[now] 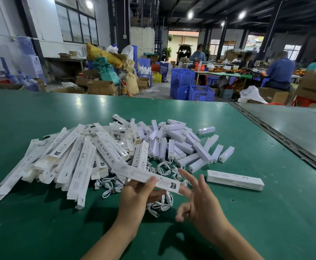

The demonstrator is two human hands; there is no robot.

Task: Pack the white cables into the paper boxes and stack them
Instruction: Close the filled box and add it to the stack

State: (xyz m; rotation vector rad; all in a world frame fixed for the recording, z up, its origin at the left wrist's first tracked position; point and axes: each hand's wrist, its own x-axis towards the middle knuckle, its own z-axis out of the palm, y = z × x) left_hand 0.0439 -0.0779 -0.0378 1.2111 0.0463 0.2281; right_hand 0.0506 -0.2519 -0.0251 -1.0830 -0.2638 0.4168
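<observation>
My left hand grips a long flat white paper box between thumb and fingers, holding it slanted above the table. My right hand is at the box's right end, index and middle fingers stretched out, one finger touching the end, the other fingers loosely curled. Small coiled white cables lie on the green table under and behind my hands. A heap of flat unfolded boxes lies to the left. One closed long box lies alone to the right.
Several short white block-shaped pieces are piled behind the cables. A second table adjoins at the right across a dark seam. Beyond are blue crates, cardboard boxes and people working at another table.
</observation>
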